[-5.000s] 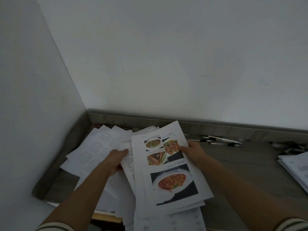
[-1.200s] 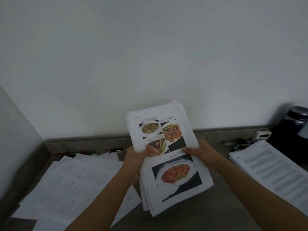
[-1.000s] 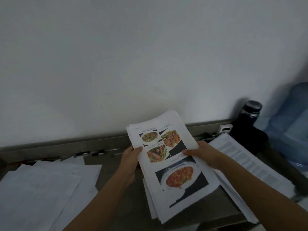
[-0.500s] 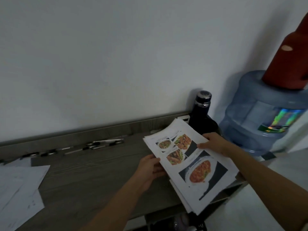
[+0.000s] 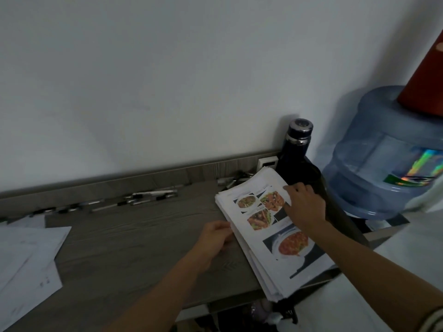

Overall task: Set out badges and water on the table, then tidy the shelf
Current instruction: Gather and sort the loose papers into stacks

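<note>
Loose sheets (image 5: 28, 255) lie at the left end of the grey shelf (image 5: 134, 238), and pens (image 5: 143, 198) line its back rail. The left hand (image 5: 214, 236) touches the left edge of the stack of papers (image 5: 271, 238); I cannot tell whether it grips. The stack lies at the shelf's right end, food photos on top. The right hand (image 5: 304, 204) rests flat on it, fingers relaxed. Behind stands a dark flask (image 5: 296, 152), then a water jug (image 5: 383, 159).
</note>
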Demonstrator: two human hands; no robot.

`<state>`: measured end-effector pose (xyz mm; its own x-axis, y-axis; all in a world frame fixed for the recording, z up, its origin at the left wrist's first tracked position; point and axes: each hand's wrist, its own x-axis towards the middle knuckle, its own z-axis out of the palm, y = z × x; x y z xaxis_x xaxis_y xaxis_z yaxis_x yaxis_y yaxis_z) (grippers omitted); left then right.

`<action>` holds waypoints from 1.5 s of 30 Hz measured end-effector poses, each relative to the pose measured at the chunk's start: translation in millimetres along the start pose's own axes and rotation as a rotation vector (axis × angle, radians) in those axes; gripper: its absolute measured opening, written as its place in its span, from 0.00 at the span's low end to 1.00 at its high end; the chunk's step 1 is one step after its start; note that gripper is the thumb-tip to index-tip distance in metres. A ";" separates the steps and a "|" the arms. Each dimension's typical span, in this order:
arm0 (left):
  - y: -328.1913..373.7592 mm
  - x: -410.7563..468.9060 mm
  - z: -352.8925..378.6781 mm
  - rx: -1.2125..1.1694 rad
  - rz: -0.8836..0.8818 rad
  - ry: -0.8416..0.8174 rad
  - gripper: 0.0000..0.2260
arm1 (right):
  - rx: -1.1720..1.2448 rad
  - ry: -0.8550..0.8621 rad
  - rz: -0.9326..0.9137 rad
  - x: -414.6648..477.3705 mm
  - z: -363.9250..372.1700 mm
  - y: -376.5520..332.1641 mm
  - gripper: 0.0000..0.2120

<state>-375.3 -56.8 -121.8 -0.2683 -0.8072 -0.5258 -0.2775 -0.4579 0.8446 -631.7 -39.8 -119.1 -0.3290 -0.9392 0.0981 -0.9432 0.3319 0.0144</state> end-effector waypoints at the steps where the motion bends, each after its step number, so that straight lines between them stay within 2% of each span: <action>1: -3.0 2.9 -10.0 0.006 -0.001 0.041 0.05 | 0.046 0.030 -0.014 1.1 -1.8 -10.1 0.21; 4: -9.2 5.1 -44.5 -0.020 0.002 0.120 0.04 | 0.198 0.005 -0.086 5.2 -2.7 -43.9 0.18; 8: -13.5 -6.8 -111.5 -0.006 0.051 0.250 0.10 | 0.371 -0.016 -0.206 11.3 -11.1 -116.6 0.17; 14: -41.7 -54.1 -246.3 0.096 0.144 0.437 0.06 | 0.390 -0.109 -0.368 4.8 -22.2 -262.0 0.18; 21: -93.6 -103.3 -404.4 0.350 0.098 0.637 0.08 | 0.477 -0.267 -0.505 -34.5 -10.3 -434.0 0.14; 27: -146.7 -132.8 -512.5 0.609 -0.019 0.775 0.13 | 0.677 -0.389 -0.489 -59.2 -6.6 -543.7 0.15; 29: -165.5 -139.0 -538.4 0.678 -0.121 0.774 0.19 | 0.735 -0.426 -0.476 -62.5 -6.1 -572.4 0.18; 33: -197.5 -146.5 -553.3 0.777 -0.233 0.628 0.28 | 0.757 -0.502 -0.445 -54.0 -9.3 -616.6 0.24; 35: -206.5 -147.3 -550.7 0.832 -0.216 0.573 0.30 | 0.669 -0.565 -0.428 -46.5 -8.9 -633.7 0.27; 37: -208.4 -146.8 -546.5 0.846 -0.193 0.529 0.32 | 0.586 -0.592 -0.406 -41.3 -8.0 -643.8 0.20; 38: -208.0 -146.2 -544.9 0.858 -0.183 0.512 0.34 | 0.556 -0.603 -0.398 -39.9 -6.8 -646.9 0.19; 42: -206.5 -138.5 -542.9 0.922 -0.130 0.470 0.31 | 0.423 -0.516 -0.459 -33.9 -2.0 -658.2 0.25; 43: -206.1 -136.8 -542.5 0.936 -0.109 0.463 0.30 | 0.443 -0.497 -0.471 -31.4 -2.6 -660.7 0.26; 45: -204.8 -132.5 -543.6 0.956 -0.088 0.448 0.30 | 0.647 -0.592 -0.429 -21.1 -6.8 -666.4 0.23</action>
<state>218.6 -58.6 -170.1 0.0987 -0.9385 -0.3308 -0.9423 -0.1950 0.2721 4.0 -240.6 -124.0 0.2448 -0.9200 -0.3062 -0.7732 0.0053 -0.6341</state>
